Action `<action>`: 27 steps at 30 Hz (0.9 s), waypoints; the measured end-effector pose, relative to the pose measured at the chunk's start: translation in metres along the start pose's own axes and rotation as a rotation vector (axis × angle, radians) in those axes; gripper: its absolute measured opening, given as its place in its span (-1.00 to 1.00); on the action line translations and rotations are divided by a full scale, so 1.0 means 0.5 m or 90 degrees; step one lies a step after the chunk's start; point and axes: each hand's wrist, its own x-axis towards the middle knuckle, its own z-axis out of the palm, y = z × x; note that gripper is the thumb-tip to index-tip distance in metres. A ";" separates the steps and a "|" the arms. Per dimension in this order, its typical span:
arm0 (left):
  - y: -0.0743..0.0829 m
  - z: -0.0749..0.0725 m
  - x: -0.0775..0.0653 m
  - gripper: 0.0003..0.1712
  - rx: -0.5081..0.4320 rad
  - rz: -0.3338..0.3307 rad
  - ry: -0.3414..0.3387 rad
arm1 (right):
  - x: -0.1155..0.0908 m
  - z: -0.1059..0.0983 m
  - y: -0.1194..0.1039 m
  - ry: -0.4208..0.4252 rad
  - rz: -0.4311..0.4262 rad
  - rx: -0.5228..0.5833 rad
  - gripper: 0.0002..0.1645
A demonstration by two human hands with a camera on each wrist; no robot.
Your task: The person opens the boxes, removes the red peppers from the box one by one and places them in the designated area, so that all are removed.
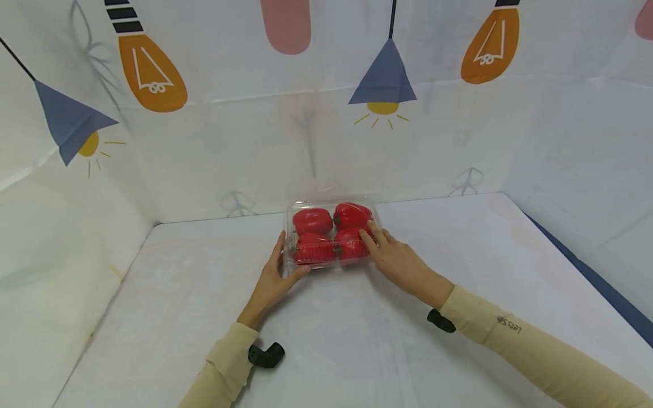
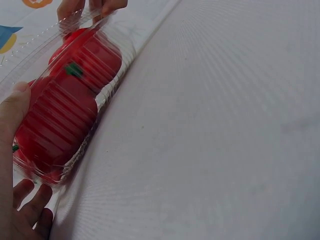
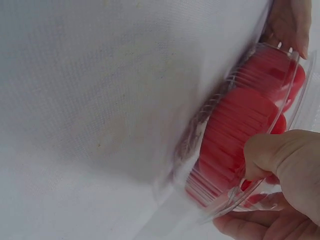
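Clear plastic container (image 1: 289,226) with four red peppers (image 1: 313,221) inside, resting on the white-covered table (image 1: 326,345) near its far edge. Head view: peppers lie two by two. Left hand (image 1: 267,286) holds the container's near left corner, fingers extended along the left side, thumb set apart at the front. Right hand (image 1: 403,267) grips the right side, its thumb and forefinger a short way apart at the rim. Both forearms wear beige sleeves (image 1: 525,334), each with a black device (image 1: 266,356) at the wrist. Patterned white sheeting (image 1: 229,153) stands behind.

Left wrist view: ribbed front wall faces the camera, peppers and a green stem visible through it. Left thumb touches the container near its upper edge; remaining visible fingers bend at its end.

Right wrist view: right thumb bends against the rim, other fingers lie at the end wall, with the container's corner between them. Whether the lid is fastened cannot be determined.
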 end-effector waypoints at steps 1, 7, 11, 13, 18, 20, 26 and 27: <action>0.009 -0.002 -0.003 0.09 -0.001 0.000 -0.001 | 0.000 0.000 0.000 -0.002 -0.001 0.002 -0.24; 0.042 -0.007 -0.016 0.07 0.005 -0.008 -0.005 | 0.000 -0.001 0.001 -0.018 0.000 0.010 -0.24; 0.044 -0.007 -0.017 0.07 0.000 -0.008 -0.009 | -0.001 -0.003 0.001 -0.030 0.006 0.020 -0.24; 0.043 -0.008 -0.016 0.08 -0.001 -0.010 -0.008 | -0.001 -0.004 0.002 -0.030 0.002 0.021 -0.23; 0.041 -0.011 -0.014 0.08 0.002 -0.011 -0.005 | -0.001 -0.004 0.011 -0.011 -0.010 0.024 -0.21; 0.041 -0.012 -0.014 0.08 0.001 -0.010 -0.004 | -0.002 -0.002 0.014 0.003 -0.017 0.029 -0.21; 0.044 -0.011 -0.018 0.08 -0.008 -0.019 -0.011 | -0.009 0.004 0.028 0.045 -0.034 0.039 -0.15; 0.043 -0.010 -0.017 0.08 -0.010 -0.019 -0.010 | -0.011 0.004 0.031 0.052 -0.034 0.046 -0.14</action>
